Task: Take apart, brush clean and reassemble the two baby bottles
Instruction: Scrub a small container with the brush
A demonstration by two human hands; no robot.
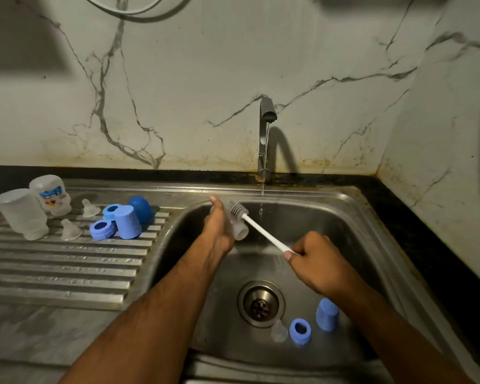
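Both hands work over the sink (pixel 372 217): left hand (pixel 219 231) grips a clear bottle (pixel 239 230) steady; right hand (pixel 313 259), at four o'clock, clasps the brush (pixel 261 231), bristles at the bottle.

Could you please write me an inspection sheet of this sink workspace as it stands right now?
Surface: steel sink with ribbed drainboard on the left.
Job's things: two bottle bodies upside down, teats, blue rings and caps on the drainboard; teat, ring and cap in the basin.
Clutter: nothing seen.
Hands: left hand holds a clear bottle; right hand grips the white brush, bristles beside the bottle.
Cables: a cord loops at the top of the wall.
Surroundings: tap running; stained marble-pattern wall.
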